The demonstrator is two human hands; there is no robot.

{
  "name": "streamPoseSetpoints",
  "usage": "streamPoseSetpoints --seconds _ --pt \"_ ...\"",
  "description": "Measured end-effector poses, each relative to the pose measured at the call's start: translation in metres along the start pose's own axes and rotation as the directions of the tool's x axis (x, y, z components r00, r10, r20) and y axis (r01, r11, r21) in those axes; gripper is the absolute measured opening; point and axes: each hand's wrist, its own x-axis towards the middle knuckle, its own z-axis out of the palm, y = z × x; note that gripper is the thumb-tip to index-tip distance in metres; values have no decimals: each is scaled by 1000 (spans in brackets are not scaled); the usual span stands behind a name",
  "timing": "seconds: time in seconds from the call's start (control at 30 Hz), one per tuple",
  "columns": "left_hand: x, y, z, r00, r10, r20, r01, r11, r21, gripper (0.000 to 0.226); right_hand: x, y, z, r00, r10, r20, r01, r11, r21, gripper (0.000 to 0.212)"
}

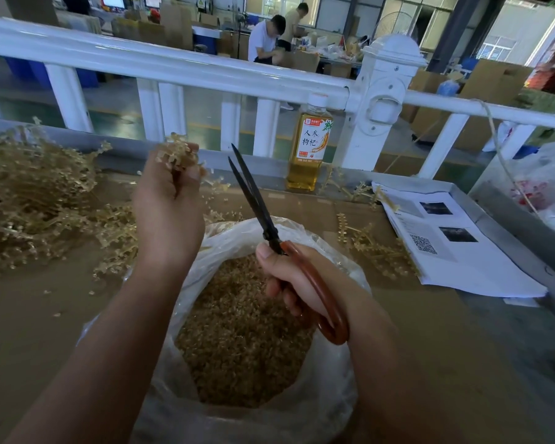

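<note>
A clear plastic bag (330,398) of golden clippings stands open on the brown desk (61,315), under both hands. The right hand (297,283) grips the scissors (253,200), fingers curled through the red-brown loop. Stiff and sharp, they are best held by the handle. Their long axis runs up and away, tips tilted left, blades barely parted. The left hand (169,209) has its fingers closed round a small sprig bunch (178,153) held above the bag's far rim. The bunch looks light, probably springy plastic, and its tips point up.
</note>
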Motion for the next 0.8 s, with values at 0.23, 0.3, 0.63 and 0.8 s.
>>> streamPoseSetpoints --seconds 0.23,0.3,0.63,0.8 --pt "-11 7 3 744 -118 658 198 979 -48 21 3 -1 6 960 -15 -279 129 910 394 18" --pt "-13 8 6 724 -138 676 237 970 -56 22 4 -2 5 950 8 -313 146 872 467 16" --pt "-19 10 15 956 -126 264 3 906 424 35 3 -2 4 890 29 -455 224 841 492 27" --pt "-22 20 13 718 -367 592 327 928 179 36 5 -1 3 874 14 -486 230 869 437 30"
